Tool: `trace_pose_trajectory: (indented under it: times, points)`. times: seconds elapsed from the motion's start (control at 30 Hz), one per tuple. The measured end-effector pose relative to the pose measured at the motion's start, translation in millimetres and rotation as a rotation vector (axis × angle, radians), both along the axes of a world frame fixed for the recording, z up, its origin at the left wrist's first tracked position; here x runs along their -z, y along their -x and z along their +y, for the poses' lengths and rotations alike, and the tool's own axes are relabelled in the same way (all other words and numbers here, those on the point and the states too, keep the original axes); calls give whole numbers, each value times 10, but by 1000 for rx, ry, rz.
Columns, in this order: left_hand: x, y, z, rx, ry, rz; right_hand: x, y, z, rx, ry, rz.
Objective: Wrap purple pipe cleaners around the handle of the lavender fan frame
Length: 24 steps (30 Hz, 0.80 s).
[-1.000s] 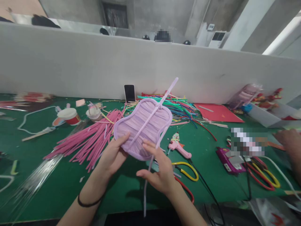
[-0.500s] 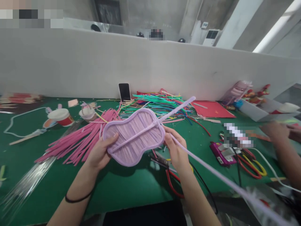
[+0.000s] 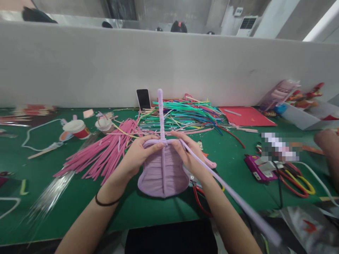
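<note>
Lilac panel, top edge pinched by left grip and right grip, nearly closed

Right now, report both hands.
Left hand: closed, holding the lilac piece by its upper edge.
Right hand: closed, holding the same edge, beside the stem.

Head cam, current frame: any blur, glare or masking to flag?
Head view: the lilac strip's loose end is blurred at lower right; head view: glare streaks the clear strands on the left; head view: the co-worker's hand is soft and cropped; head view: a pixelated patch masks something right.
</note>
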State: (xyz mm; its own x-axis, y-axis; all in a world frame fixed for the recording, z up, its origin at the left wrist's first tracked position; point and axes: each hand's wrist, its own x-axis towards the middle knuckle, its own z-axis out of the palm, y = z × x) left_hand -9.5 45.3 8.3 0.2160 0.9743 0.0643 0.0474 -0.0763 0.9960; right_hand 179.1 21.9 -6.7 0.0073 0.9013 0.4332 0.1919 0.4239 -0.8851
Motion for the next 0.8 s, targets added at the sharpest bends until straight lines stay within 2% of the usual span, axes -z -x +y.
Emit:
trace_pose_trajectory:
  times: [0.07, 0.17, 0.23, 0.4, 0.57, 0.67, 0.8]
  points:
    - [86, -28, 16, -55, 55, -98, 45, -39, -18, 108, -48, 42]
    - [236, -4, 34, -133, 167, -250, 108, -95, -105, 345, -81, 104]
    - [316, 1, 42, -154, 245, -324, 141, -70, -190, 404, -85, 80]
    - [431, -55, 26, -174, 320, -416, 253, 127, -350, 302, -161, -53]
    - [456, -95, 5, -220, 331, -447, 373, 159, -332, 411, -233, -265]
    - [440, -108, -1, -224, 336, -437, 371, 167, -282, 405, -239, -263]
    - [443, -127, -18, -210, 333, -407, 329, 215, -219, 294, -190, -252]
